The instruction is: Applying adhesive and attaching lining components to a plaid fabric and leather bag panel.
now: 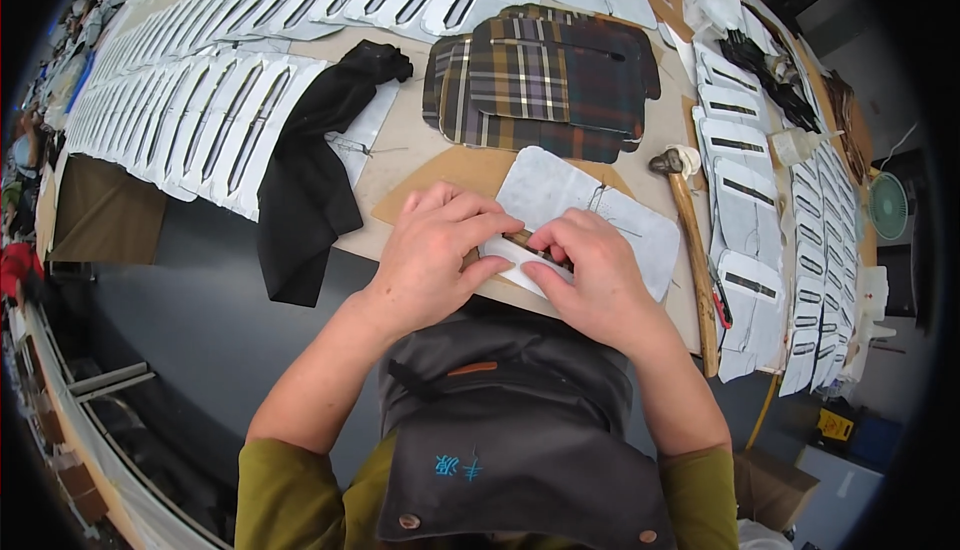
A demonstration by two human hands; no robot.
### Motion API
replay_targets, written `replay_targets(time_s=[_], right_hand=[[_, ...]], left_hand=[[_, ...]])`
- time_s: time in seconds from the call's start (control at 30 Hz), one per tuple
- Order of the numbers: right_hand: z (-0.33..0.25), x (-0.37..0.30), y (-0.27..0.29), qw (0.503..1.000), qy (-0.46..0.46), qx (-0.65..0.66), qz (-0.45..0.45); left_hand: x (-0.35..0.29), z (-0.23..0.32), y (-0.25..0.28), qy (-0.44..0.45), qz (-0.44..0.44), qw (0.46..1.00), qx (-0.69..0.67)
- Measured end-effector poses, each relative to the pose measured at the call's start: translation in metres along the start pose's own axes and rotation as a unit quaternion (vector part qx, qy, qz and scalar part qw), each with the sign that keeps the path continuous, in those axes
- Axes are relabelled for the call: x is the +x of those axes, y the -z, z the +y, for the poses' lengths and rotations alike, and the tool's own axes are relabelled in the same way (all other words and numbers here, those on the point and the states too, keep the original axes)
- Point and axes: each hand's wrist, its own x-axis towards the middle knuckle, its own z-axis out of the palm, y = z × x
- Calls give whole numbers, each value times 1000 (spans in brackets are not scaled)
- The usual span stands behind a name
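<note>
My left hand [440, 250] and my right hand [595, 272] meet at the front edge of the table. Their thumbs and fingers pinch a narrow strip with a white backing [517, 270] and a dark, plaid-looking face; the fingers cover part of it. A pale grey-white fabric piece [625, 230], with loose dark threads near a thin line, lies just beyond my right hand. Beneath it and my left fingers is a tan sheet of card or paper [440, 178]. Farther back sits a stack of plaid fabric pieces [525, 75] with rounded corners.
A wooden-handled hammer [690, 240] lies right of the fabric. Black cloth [310, 160] hangs over the front edge at left. Overlapping rows of white pieces with dark slots [190, 115] line the left and back; more slotted pieces [745, 190] lie right, near a plastic bottle [797, 146].
</note>
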Motion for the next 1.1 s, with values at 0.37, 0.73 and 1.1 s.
replay_targets(time_s=[0.37, 0.73, 1.1], right_hand=[[7, -7, -28, 992, 84, -4, 92], [5, -30, 14, 997, -72, 20, -22], [22, -39, -13, 988, 37, 72, 131]], left_hand=[[1, -5, -1, -17, 3, 1000, -22], [5, 11, -2, -42, -26, 999, -2], [14, 10, -16, -66, -56, 993, -76]])
